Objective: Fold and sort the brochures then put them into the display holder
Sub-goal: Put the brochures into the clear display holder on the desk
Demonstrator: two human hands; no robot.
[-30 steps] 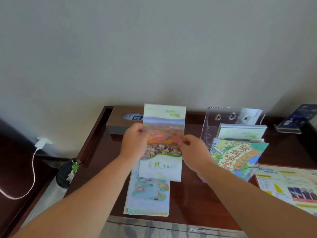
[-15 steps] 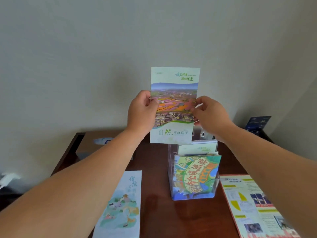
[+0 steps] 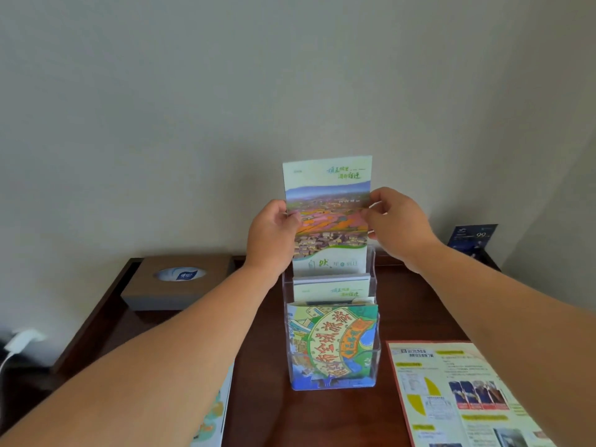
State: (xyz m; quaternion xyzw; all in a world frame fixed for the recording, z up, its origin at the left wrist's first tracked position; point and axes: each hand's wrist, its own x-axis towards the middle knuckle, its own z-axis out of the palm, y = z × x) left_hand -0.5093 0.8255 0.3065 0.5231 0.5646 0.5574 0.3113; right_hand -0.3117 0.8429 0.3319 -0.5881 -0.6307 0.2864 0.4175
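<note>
A folded landscape brochure (image 3: 329, 221) stands upright, its lower end inside the back tier of the clear display holder (image 3: 376, 359). My left hand (image 3: 272, 237) pinches its left edge and my right hand (image 3: 395, 222) pinches its right edge. The middle tier holds matching brochures (image 3: 332, 290). A colourful cartoon-map brochure (image 3: 332, 343) fills the front tier. An unfolded leaflet (image 3: 458, 395) lies flat to the right of the holder. Part of another illustrated brochure (image 3: 213, 417) shows under my left forearm.
A brown tissue box (image 3: 180, 282) sits at the back left of the dark wooden table (image 3: 258, 408). A dark blue sign card (image 3: 472, 237) stands at the back right. A white charger and cable (image 3: 17, 343) hang off the left side. The wall rises close behind.
Both hands lifted the landscape brochure off the table, carried it over the holder and lowered its bottom end into the back tier. The view has shifted so the holder is centred.
</note>
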